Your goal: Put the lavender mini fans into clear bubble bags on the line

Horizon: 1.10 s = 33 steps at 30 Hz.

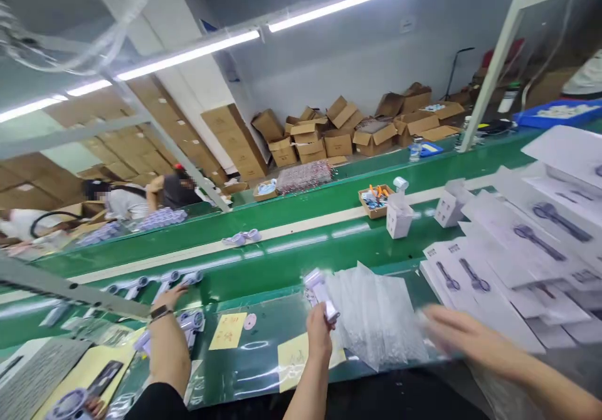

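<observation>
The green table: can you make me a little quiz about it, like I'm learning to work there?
1. Which of the camera wearer's hands holds the lavender gadget, left or right?
2. True or false: the see-through bags lie to the left of the white printed packs.
3. What colour is the square paper note on the green table? A) red B) yellow C) black

Key: 1. the left hand; 2. true; 3. B
</observation>
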Motion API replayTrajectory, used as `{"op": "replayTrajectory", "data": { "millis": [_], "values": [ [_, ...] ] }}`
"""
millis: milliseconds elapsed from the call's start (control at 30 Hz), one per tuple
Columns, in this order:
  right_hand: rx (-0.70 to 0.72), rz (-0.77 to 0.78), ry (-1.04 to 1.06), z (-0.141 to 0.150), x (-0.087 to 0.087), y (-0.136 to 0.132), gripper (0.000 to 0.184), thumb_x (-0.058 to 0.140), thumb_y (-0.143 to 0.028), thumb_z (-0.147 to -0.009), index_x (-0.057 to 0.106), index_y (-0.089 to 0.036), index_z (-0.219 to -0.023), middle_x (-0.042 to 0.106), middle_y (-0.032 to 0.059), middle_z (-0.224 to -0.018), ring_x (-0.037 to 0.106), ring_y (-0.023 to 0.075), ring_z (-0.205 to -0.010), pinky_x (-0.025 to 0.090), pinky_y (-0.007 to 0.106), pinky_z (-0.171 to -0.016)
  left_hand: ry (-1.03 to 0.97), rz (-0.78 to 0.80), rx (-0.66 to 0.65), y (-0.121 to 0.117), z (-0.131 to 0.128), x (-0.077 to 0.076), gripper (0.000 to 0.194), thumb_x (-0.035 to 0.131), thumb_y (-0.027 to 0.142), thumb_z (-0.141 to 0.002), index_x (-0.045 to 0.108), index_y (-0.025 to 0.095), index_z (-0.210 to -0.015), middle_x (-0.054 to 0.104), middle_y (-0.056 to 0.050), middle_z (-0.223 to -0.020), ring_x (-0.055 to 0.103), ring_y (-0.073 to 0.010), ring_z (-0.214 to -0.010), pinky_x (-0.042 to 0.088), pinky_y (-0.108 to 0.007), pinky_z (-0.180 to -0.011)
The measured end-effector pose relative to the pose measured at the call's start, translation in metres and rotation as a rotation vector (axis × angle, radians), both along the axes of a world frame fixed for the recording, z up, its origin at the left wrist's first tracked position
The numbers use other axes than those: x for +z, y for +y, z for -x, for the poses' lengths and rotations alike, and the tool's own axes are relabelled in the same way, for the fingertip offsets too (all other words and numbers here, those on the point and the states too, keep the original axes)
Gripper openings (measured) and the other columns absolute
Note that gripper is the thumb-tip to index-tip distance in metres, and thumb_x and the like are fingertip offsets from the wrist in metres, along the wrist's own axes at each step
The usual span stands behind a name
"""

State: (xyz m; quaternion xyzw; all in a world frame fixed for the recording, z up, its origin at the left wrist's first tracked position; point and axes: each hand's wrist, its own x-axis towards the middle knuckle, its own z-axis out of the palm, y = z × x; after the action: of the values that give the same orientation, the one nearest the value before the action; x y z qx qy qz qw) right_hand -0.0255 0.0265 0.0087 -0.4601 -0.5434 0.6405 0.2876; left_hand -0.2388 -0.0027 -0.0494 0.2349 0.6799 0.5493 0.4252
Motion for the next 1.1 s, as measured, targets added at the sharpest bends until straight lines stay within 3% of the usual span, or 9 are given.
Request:
{"op": "replayTrajectory", "data": {
  "millis": [100, 200, 333, 433, 533, 667, 800, 967, 1100],
  "values": [
    [-0.088, 0.336, 0.301, -0.056, -0.013, 0.000, 0.044, 0.053, -0.053, -0.080, 0.058, -0.020, -0.107, 0.066, 0.0074, -0.107, 0.065, 0.0184, -0.091, 0.054, 0.031, -0.077, -0.288, -0.083, -0.223, 0.004, -0.064, 0.000, 0.040, 0.060, 0.054, -0.066, 0.053, 0.015, -0.066, 0.048, 0.002, -0.055, 0.045, -0.0089, -0.045, 0.031, -0.020, -0.038],
    [-0.225, 0.501, 0.553, -0.058, -0.032, 0.007, 0.036, 0.056, -0.048, -0.082, 0.058, -0.018, -0.102, 0.067, 0.0102, -0.103, 0.065, 0.0199, -0.087, 0.054, 0.035, -0.076, -0.337, -0.018, -0.611, 0.005, -0.116, 0.001, 0.042, 0.057, 0.055, -0.071, 0.056, 0.013, -0.076, 0.051, 0.001, -0.058, 0.048, -0.0102, -0.047, 0.035, -0.021, -0.039],
    [-0.522, 0.448, 0.512, -0.072, -0.044, 0.006, 0.021, 0.062, -0.033, -0.080, 0.057, -0.019, -0.095, 0.067, 0.0062, -0.092, 0.064, 0.0177, -0.077, 0.056, 0.032, -0.065, 0.326, -0.006, -1.036, 0.004, -0.137, -0.020, 0.047, 0.027, 0.048, -0.089, 0.058, 0.013, -0.094, 0.060, -0.008, -0.078, 0.059, -0.0167, -0.071, 0.048, -0.029, -0.063],
    [-0.554, 0.397, 0.446, -0.103, -0.042, -0.012, 0.026, 0.066, -0.032, -0.077, 0.055, -0.022, -0.098, 0.064, 0.0027, -0.090, 0.063, 0.0172, -0.077, 0.056, 0.030, -0.059, 0.659, -0.029, -1.177, 0.004, -0.134, -0.048, 0.023, 0.053, 0.036, -0.079, 0.062, 0.017, -0.090, 0.060, -0.011, -0.098, 0.054, -0.0245, -0.101, 0.042, -0.038, -0.089],
    [-0.500, 0.407, 0.397, -0.130, -0.042, -0.036, 0.033, 0.070, -0.031, -0.074, 0.054, -0.024, -0.103, 0.061, 0.0015, -0.088, 0.062, 0.0173, -0.079, 0.056, 0.029, -0.057, 0.756, 0.002, -1.281, 0.005, -0.133, -0.072, 0.013, 0.064, 0.018, -0.068, 0.062, 0.017, -0.081, 0.059, -0.013, -0.100, 0.050, -0.0284, -0.106, 0.038, -0.042, -0.093],
    [-0.488, 0.487, 0.424, -0.147, -0.056, -0.066, 0.040, 0.071, -0.030, -0.072, 0.052, -0.024, -0.106, 0.060, 0.0021, -0.090, 0.063, 0.0171, -0.078, 0.055, 0.028, -0.056, 0.846, 0.049, -1.308, 0.016, -0.132, -0.085, 0.012, 0.052, 0.008, -0.072, 0.061, 0.015, -0.073, 0.061, -0.013, -0.087, 0.055, -0.0267, -0.096, 0.040, -0.040, -0.087],
    [-0.409, 0.550, 0.465, -0.147, -0.068, -0.078, 0.049, 0.072, -0.034, -0.070, 0.047, -0.022, -0.110, 0.060, 0.0038, -0.090, 0.064, 0.0181, -0.074, 0.054, 0.028, -0.052, 0.848, 0.034, -1.201, 0.034, -0.134, -0.073, 0.022, 0.042, 0.015, -0.082, 0.064, 0.016, -0.079, 0.063, -0.012, -0.087, 0.056, -0.0232, -0.092, 0.039, -0.036, -0.086],
    [-0.198, 0.578, 0.583, -0.124, -0.066, -0.051, 0.056, 0.072, -0.032, -0.069, 0.042, -0.022, -0.116, 0.061, 0.0037, -0.088, 0.064, 0.0183, -0.072, 0.053, 0.027, -0.051, 0.719, -0.021, -1.058, 0.050, -0.144, -0.042, 0.018, 0.048, 0.018, -0.077, 0.065, 0.017, -0.082, 0.066, -0.007, -0.086, 0.058, -0.0192, -0.086, 0.040, -0.031, -0.081],
    [-0.194, 0.620, 0.593, -0.110, -0.069, -0.023, 0.047, 0.071, -0.032, -0.068, 0.047, -0.019, -0.106, 0.060, 0.0019, -0.082, 0.064, 0.0173, -0.070, 0.053, 0.026, -0.050, 0.554, -0.001, -0.992, 0.052, -0.141, -0.030, 0.013, 0.051, 0.013, -0.070, 0.063, 0.016, -0.070, 0.064, -0.001, -0.070, 0.056, -0.0146, -0.070, 0.041, -0.025, -0.067]
  ]
}}
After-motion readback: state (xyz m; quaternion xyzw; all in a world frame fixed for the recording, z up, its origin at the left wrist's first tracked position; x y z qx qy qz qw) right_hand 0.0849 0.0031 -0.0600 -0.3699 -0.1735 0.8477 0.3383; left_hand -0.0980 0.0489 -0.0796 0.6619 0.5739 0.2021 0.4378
